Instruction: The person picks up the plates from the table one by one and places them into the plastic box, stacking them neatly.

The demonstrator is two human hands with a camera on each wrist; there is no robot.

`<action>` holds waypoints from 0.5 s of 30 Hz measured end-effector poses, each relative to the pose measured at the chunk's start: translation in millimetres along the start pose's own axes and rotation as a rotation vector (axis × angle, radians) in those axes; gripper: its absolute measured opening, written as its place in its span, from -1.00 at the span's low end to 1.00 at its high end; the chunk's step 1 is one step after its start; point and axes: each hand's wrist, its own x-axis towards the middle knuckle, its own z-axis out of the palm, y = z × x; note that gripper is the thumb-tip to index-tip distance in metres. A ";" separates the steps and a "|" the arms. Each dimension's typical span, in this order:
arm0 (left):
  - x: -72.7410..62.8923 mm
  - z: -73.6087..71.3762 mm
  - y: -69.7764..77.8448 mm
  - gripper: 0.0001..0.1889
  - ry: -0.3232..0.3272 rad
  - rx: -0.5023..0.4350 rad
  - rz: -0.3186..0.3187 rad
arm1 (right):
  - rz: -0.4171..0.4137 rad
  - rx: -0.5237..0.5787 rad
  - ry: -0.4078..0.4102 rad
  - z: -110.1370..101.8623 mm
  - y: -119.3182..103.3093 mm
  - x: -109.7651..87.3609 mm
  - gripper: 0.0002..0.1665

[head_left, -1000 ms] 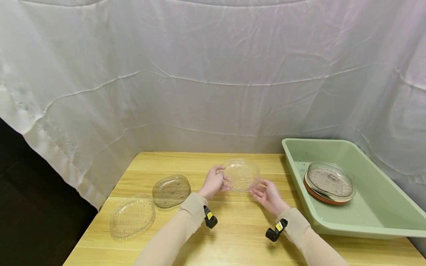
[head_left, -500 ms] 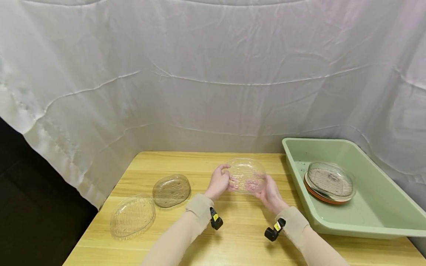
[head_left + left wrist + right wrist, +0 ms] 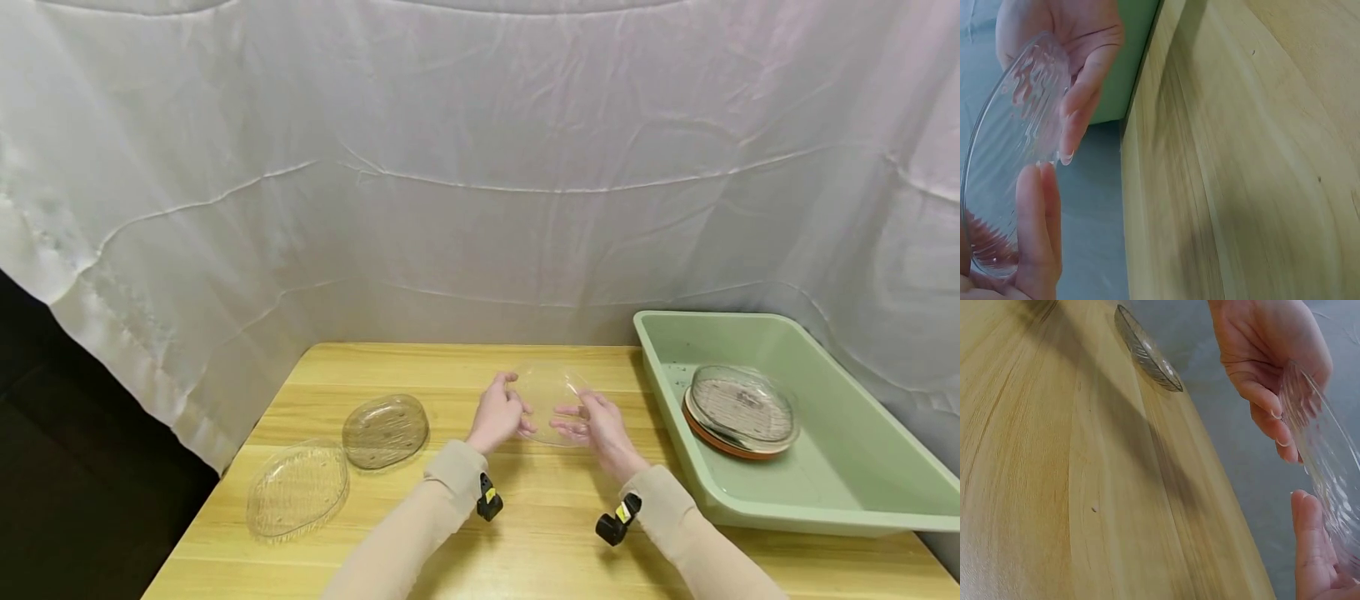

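Observation:
Both hands hold a clear, ribbed oval dish [image 3: 550, 385] above the middle of the wooden table. My left hand [image 3: 497, 417] grips its left edge, fingers underneath. At the opposite edge my right hand [image 3: 607, 433] holds on, its fingers showing through the clear dish. In the left wrist view the dish [image 3: 1016, 125] looks tilted, with its thin rim facing left. Left fingertips [image 3: 1032, 194] press its underside, close to the right hand's fingers. The right wrist view shows the same ribbed dish [image 3: 1329, 462] between the two hands.
On the table's left side lie a smoky-tinted oval dish [image 3: 386, 432] and a clear dish [image 3: 298, 490]. A pale green tub [image 3: 855, 483] stands at right, holding a stack with a glass dish [image 3: 742, 406] on top. A grey curtain [image 3: 480, 242] hangs behind.
The left hand has moved right with the dish, and the hands are closer together. The right fingers reach further beneath the dish. Its tilt has changed. The other dishes stay put.

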 end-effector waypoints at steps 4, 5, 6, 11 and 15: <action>-1.5 0.2 0.7 -0.46 -0.033 0.016 -0.023 | -0.008 0.016 0.001 -0.5 2.1 -0.2 -0.46; -1.8 0.2 0.6 -0.46 -0.039 0.017 -0.025 | -0.007 0.020 0.002 -0.5 2.3 -0.4 -0.48; -2.2 0.1 0.3 -0.45 -0.043 0.019 -0.029 | -0.007 0.019 0.003 -0.8 2.6 -0.6 -0.49; -2.1 0.3 -3.1 -0.47 -0.049 0.006 -0.041 | 0.001 0.020 -0.001 -3.3 4.2 -0.6 -0.47; -1.4 0.1 -5.0 -0.50 -0.053 0.006 -0.041 | 0.011 0.010 -0.007 -5.4 4.0 -2.5 -0.43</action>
